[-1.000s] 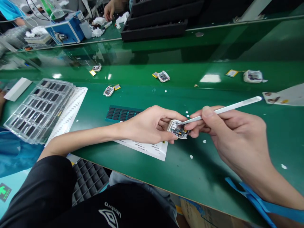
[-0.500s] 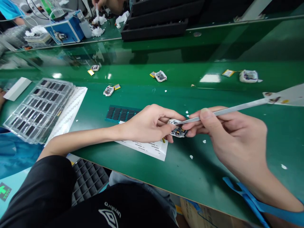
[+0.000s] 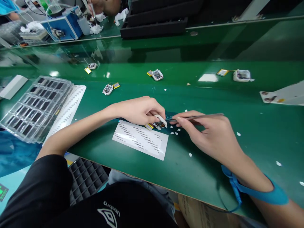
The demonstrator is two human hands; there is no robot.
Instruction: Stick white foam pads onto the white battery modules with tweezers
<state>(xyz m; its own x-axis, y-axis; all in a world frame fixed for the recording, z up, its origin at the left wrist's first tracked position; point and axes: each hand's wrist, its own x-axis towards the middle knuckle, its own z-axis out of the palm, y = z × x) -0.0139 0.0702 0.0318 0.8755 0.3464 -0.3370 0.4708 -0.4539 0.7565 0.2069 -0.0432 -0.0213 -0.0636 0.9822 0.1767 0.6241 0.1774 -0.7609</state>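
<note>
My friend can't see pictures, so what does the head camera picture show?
A person's left hand pinches a small white device at a green table while the right hand holds metal tweezers to it. A white label sheet lies beside them, and a clear tray of dark parts sits to the left.

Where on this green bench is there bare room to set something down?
Bare green lies between the right hand and the paper at the right edge, and between the clear tray and the left hand. Crowded: around the small device in the left hand, with tweezers, label sheet and white scraps close by.
</note>
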